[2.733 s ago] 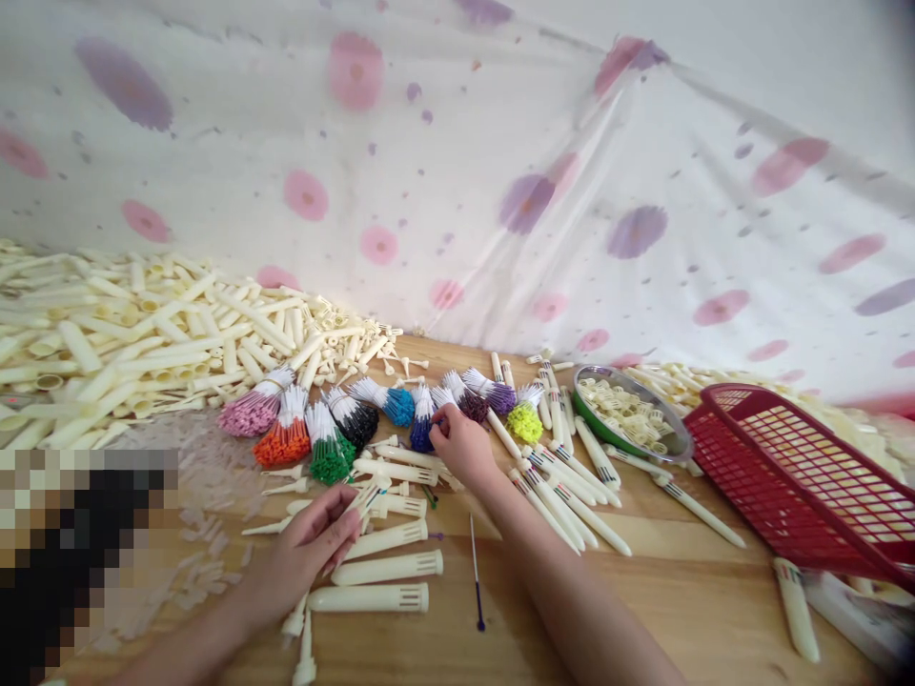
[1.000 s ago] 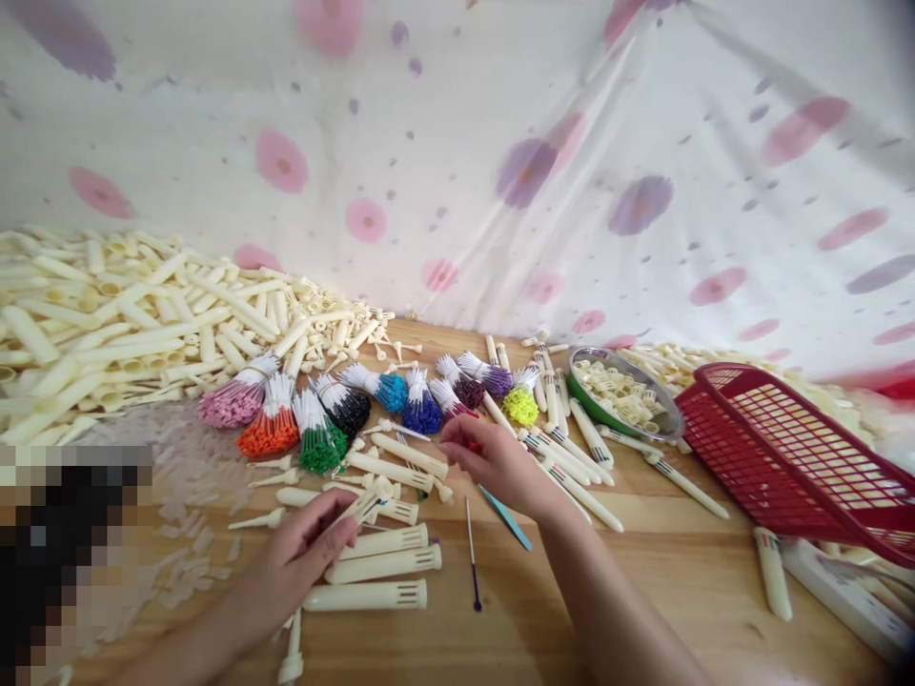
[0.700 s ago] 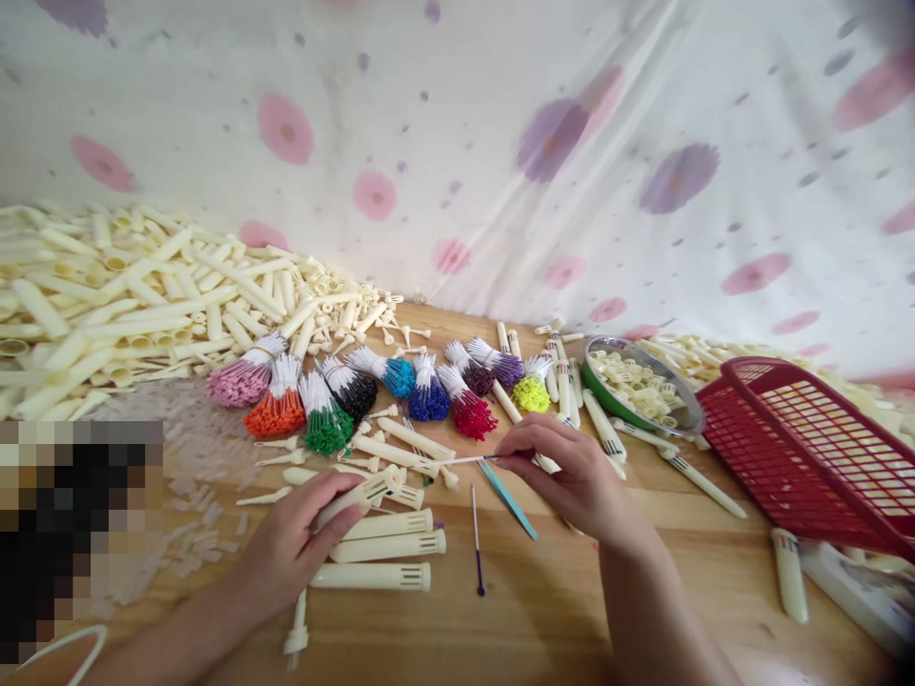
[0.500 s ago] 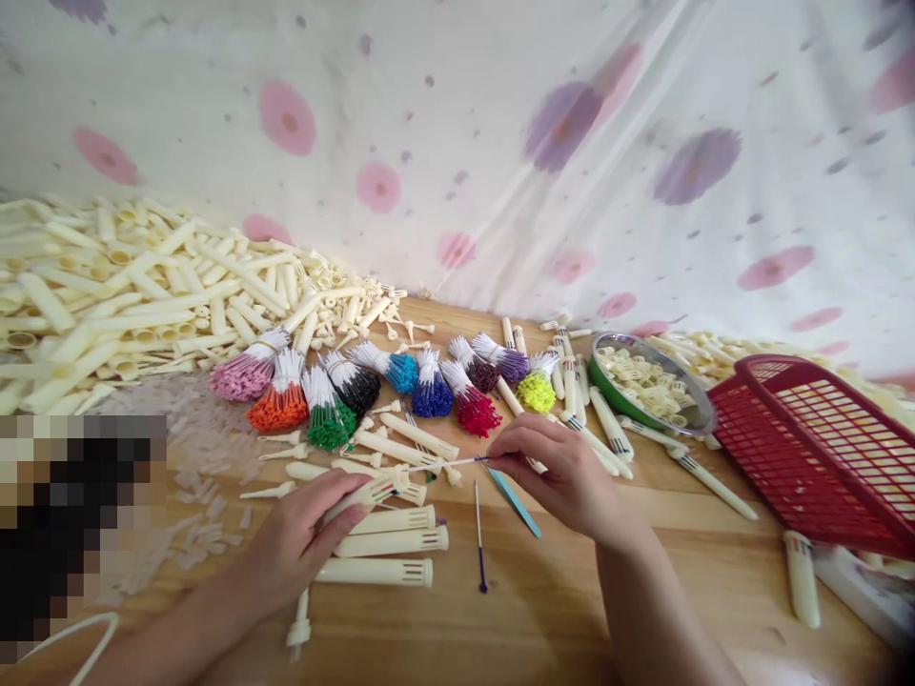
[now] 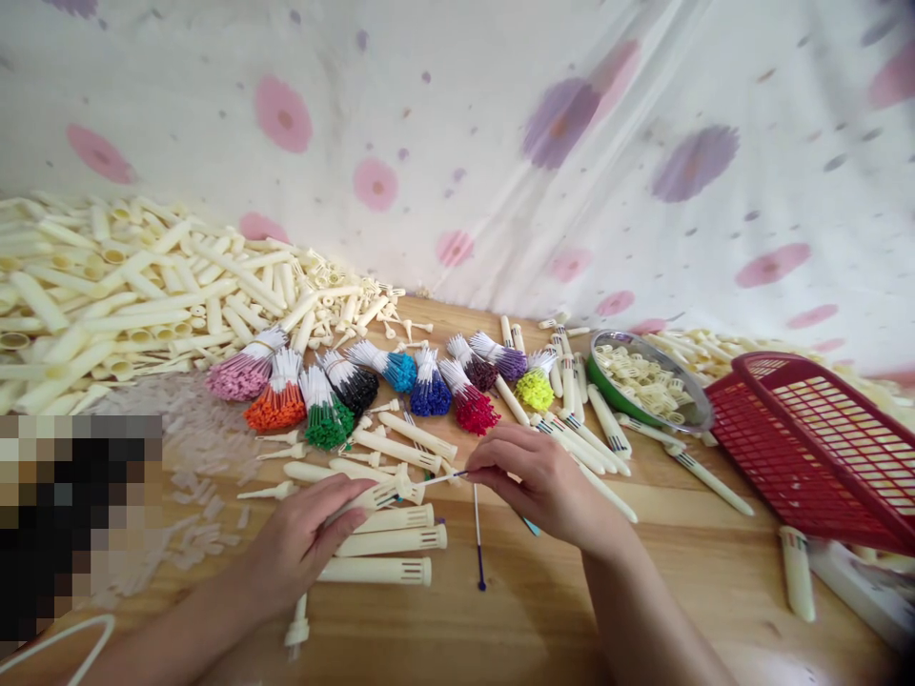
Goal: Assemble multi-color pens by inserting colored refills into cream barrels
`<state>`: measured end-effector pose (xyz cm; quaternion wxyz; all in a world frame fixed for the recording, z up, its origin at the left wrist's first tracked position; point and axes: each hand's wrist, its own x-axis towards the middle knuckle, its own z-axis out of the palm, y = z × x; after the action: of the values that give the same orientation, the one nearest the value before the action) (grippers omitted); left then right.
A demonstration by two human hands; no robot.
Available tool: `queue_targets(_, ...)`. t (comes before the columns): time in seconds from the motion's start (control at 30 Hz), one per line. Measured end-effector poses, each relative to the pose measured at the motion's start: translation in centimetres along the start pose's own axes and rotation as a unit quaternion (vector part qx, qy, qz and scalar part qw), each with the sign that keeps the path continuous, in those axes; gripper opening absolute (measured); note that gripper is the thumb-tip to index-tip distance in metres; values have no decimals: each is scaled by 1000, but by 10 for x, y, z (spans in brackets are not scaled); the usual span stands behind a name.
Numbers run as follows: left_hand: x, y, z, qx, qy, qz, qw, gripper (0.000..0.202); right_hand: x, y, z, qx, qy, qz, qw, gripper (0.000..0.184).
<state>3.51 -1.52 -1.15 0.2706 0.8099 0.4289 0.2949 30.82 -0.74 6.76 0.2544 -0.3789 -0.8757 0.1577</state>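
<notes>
Cream plastic fills my left hand: thumb and fingers grasp a slotted barrel, its head pointing right, above the wooden table. My right hand pinches a white refill by its dark end. Just now that hand has moved left, and less white length shows between my two hands. So the far tip seems to have reached the barrel's head, though I cannot tell how far in it sits.

Near my left hand, a row of barrels lies close under my work and crowds it. A loose refill with a violet end lies between my hands, on the near side, and a blue strip shows partly from under my right hand. Beyond are coloured bundles, the red bundle nearest; far right stand a green bowl and a red basket.
</notes>
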Motion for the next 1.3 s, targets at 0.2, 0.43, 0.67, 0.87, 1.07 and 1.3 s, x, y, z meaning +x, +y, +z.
queue_targets(0.2, 1, 0, 1, -8, -14, 10, 1000, 32, -1, 0, 5, 1, -17, -5, 1000, 16)
queue_targets(0.43, 1, 0, 0, -8, -39, 4, 999, 35, 0, -3, 4, -17, -22, -31, 999, 19)
queue_targets(0.67, 4, 4, -2, -11, -77, 21, 997, 32, 5, -10, 30, 90, -20, 9, 996, 16)
queue_targets(0.87, 3, 1, -1, -15, -43, -3, 999, 33, 8, -9, 56, 386, 15, 225, 894, 31)
queue_targets(1.07, 0, -6, 0, -18, -33, -15, 999, 31, 10, -4, 51, 519, -22, 277, 809, 34)
queue_targets(1.3, 0, -3, -2, -23, -48, -28, 998, 31, 8, -10, 51, 421, -2, 263, 868, 28)
